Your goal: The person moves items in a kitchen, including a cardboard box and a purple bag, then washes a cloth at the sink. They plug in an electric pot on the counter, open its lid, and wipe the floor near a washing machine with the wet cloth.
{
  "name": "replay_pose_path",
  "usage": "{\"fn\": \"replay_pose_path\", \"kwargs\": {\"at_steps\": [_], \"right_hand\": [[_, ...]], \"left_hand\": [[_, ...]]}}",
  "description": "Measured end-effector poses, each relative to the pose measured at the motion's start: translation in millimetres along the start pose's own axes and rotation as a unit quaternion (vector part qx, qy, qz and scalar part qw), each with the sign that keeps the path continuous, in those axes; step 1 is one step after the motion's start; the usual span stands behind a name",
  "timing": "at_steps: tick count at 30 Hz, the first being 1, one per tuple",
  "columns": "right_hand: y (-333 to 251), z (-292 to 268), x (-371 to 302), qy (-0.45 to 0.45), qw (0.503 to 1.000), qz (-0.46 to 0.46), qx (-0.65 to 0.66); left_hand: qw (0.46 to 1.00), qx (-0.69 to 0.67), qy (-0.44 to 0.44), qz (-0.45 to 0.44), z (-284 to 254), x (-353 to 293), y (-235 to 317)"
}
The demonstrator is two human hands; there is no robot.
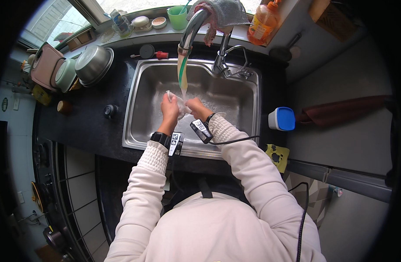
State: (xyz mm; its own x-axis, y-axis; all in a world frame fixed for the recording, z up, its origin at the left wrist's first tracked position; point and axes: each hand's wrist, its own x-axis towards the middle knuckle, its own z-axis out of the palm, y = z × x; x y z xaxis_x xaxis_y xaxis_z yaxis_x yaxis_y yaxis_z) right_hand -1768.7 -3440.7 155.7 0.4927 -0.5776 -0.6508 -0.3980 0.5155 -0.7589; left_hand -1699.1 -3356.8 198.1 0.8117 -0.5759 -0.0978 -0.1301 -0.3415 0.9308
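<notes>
Over the steel sink (133, 109), both my hands hold a small whitish, wet-looking thing (181, 104), perhaps a small bowl or a cloth; its kind is hard to make out. My left hand (169, 112) is closed on its left side, with the thumb toward the top. My right hand (199, 109) has its fingers closed against the right side. Right above them ends a pale, green-striped hose (183, 74) fixed to the chrome faucet (194, 28). Water seems to run from it onto the thing.
Left on the dark counter (91, 135) are metal bowls (93, 64), a pink board (46, 65) and a small dark jar (110, 111). A blue-lidded tub (282, 118) stands right of the sink. Behind are an orange bottle (263, 24) and a green cup (177, 18).
</notes>
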Motion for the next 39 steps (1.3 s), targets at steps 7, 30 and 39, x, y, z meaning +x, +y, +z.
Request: {"fn": "replay_pose_path", "kwargs": {"at_steps": [7,30,39], "right_hand": [[-10.2,6.7,-24.0,-0.122,0.978,0.098,0.138],[-18.8,-23.3,-59.6,0.186,0.877,-0.305,-0.323],[-14.0,-12.0,-36.0,-0.179,0.943,0.116,0.257]], "left_hand": [[0.932,-0.331,-0.080,-0.125,7.8,-5.3,25.1],[0.792,-0.444,-0.205,-0.366,47.1,-11.2,-17.4],[0.820,-0.490,-0.075,-0.286,21.9,-9.4,-4.8]]}}
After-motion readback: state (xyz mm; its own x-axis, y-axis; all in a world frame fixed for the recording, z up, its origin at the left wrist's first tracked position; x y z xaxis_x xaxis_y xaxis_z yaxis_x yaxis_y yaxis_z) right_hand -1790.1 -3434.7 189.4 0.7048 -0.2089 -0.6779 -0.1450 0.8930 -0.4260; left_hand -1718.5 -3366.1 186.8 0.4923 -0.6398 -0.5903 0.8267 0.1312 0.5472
